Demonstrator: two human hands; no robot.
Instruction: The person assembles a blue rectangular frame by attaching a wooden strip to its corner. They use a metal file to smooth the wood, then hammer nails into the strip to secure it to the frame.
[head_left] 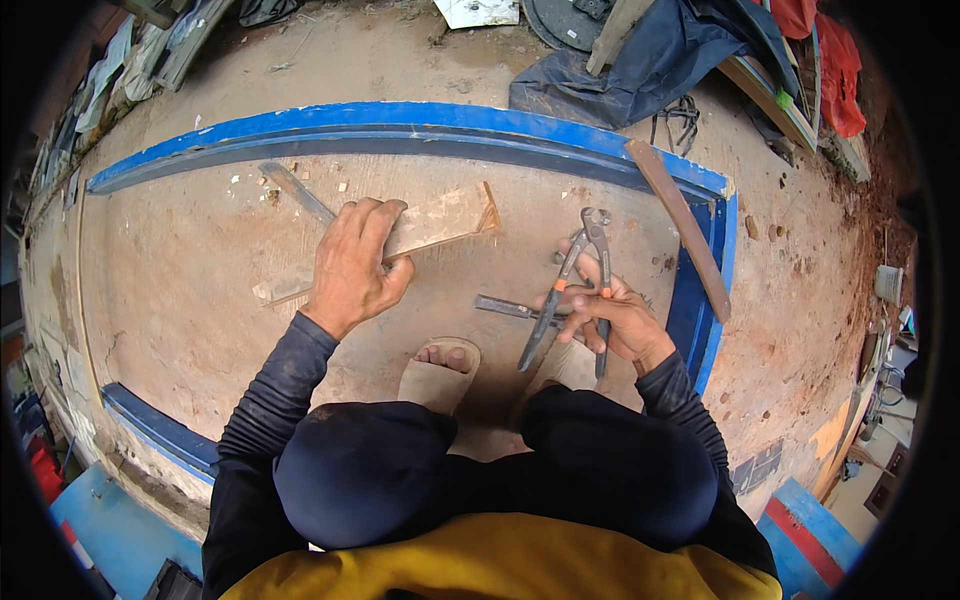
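Note:
My left hand [355, 265] is closed around a short worn wooden board [437, 222], gripping it near its middle. One end of the board points to the far right and shows bare, splintered wood. In my right hand [625, 315] is a pair of pincers [590, 260] with black and orange handles, the jaws pointing away from me. Fingers pass between and around the handles, which are spread apart. Beyond my left hand lies a narrow grey strip [298, 190], its near end hidden by the hand. A dark flat bar [503, 306] shows just left of my right hand.
A blue wooden frame [400, 115] lies on the concrete floor around my feet. Across its right corner rests a brown wooden strip [680, 225]. Dark sheeting [640, 75] is heaped at the far right. Small wood chips [342, 187] are scattered beyond my left hand.

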